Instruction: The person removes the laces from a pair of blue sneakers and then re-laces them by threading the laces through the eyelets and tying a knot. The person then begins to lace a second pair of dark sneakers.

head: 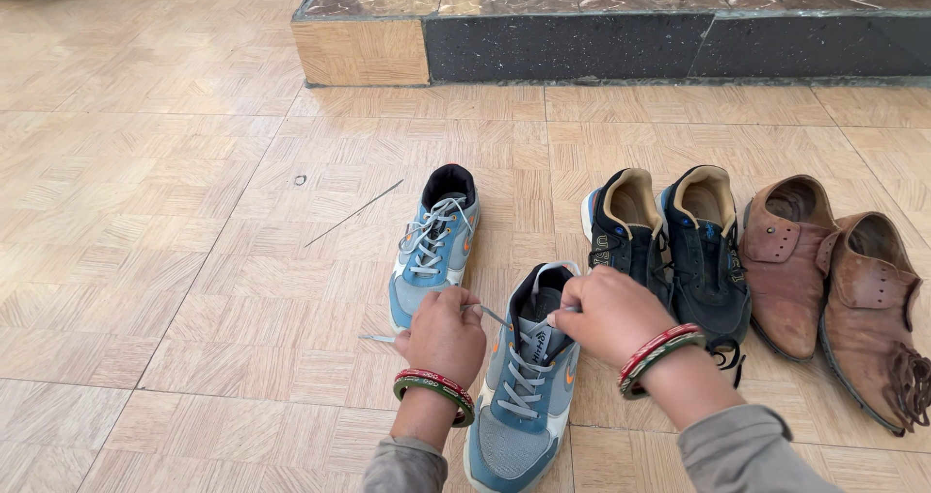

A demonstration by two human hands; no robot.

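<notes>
Lying at bottom centre, a blue-and-grey mesh sneaker (524, 396) is aligned toe-down, heel up-frame. Its grey lace (492, 315) is pinched by the left hand (444, 336); its tongue is pinched by the right hand (609, 311).

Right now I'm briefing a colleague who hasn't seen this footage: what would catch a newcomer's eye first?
First, the two bangled hands low in the middle: the left hand and right hand pull grey laces on a blue-grey sneaker. Its mate stands just beyond on the tan parquet floor. To the right, a pair of dark sneakers and worn brown leather shoes line up in a row.
</notes>
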